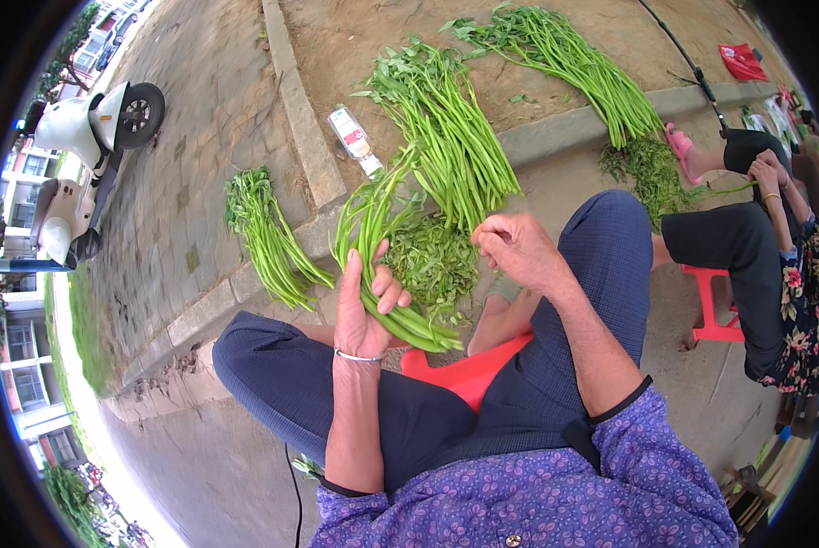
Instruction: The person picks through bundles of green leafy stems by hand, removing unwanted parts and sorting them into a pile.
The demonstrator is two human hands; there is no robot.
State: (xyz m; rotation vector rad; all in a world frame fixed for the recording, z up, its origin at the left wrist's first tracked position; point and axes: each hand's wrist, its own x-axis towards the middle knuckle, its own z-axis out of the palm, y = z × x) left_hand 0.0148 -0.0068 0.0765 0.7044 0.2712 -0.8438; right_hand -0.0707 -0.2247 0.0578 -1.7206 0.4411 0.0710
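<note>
A bunch of green leafy-vegetable stems [409,318] is gripped in my left hand [368,301], the leafy ends pointing up and away. My right hand [512,248] is raised to the right of the bunch, fingers curled and thumb against them; whether something small is between them I cannot tell. Beneath and between my hands lies a heap of picked leaves [437,264] on the ground. Beyond it a large pile of long stems [450,130] rests across the kerb and soil. To the left a smaller bunch of stems [266,240] lies on the paving and kerb.
A clear plastic bottle [349,134] lies beside the large pile. Further right are another stem pile [574,68] and leaf heap [649,171], near a seated person [724,233] holding a stem. I sit on a red stool [444,375]. A white scooter [74,137] stands at the left.
</note>
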